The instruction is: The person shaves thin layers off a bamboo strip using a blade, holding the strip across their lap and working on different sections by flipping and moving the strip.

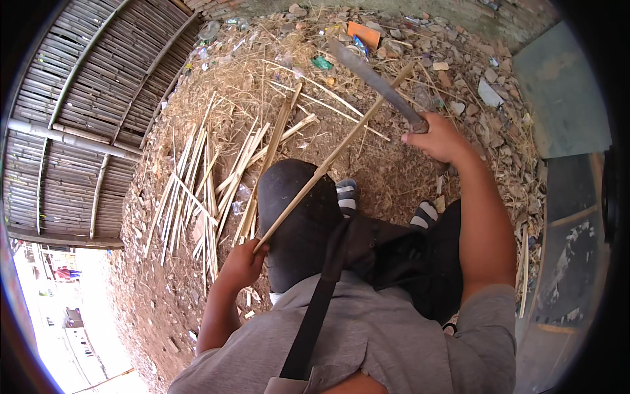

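My left hand (241, 265) is closed around the near end of a long split bamboo strip (315, 176). The strip slants up and to the right across my dark-trousered knee, its far end over the littered ground. In my right hand (441, 138) is the handle of a machete (374, 80) with a long, dull grey blade. The blade points up and to the left, and in this view it crosses the strip near its far end; whether the two touch I cannot tell. Several cut bamboo strips (190, 190) lie in a loose pile on the ground to the left of my knee.
A bamboo slat wall (72, 85) stands at the left. Rubble, dry straw and scraps cover the ground beyond, among them an orange piece (363, 35) and a green wrapper (321, 63). Grey-green panels (561, 92) rise at the right. My sandalled feet (348, 196) are below.
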### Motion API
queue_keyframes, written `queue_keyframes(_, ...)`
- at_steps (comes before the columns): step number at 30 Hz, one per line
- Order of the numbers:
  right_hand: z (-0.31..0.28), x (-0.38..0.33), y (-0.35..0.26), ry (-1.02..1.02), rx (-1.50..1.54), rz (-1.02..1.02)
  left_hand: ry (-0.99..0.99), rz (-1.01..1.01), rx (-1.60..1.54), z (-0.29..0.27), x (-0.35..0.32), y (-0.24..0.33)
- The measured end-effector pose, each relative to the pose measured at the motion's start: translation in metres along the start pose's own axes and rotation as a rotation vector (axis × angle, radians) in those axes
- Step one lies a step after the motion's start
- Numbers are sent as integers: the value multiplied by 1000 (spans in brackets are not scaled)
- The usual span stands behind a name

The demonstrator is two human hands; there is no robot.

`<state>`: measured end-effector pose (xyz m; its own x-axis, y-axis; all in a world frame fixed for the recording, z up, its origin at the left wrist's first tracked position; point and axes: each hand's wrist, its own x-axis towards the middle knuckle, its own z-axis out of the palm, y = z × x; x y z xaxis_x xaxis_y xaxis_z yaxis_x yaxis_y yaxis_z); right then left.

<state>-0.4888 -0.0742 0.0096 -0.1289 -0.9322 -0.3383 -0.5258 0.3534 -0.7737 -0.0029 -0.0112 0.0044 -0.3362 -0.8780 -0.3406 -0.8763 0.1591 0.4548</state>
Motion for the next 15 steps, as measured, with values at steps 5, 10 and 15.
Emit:
queue_keyframes(5, 37, 6, 3, -95, -293, -298, -13, 14, 92, -8, 0, 6)
queue_keyframes(10, 15, 11, -4, -69, -316, -236, -54, -27, 34, -15, 0, 7)
queue_keyframes(15, 6, 17, 18, -44, 38, 67, -90, -26, 3, -17, 6, 10)
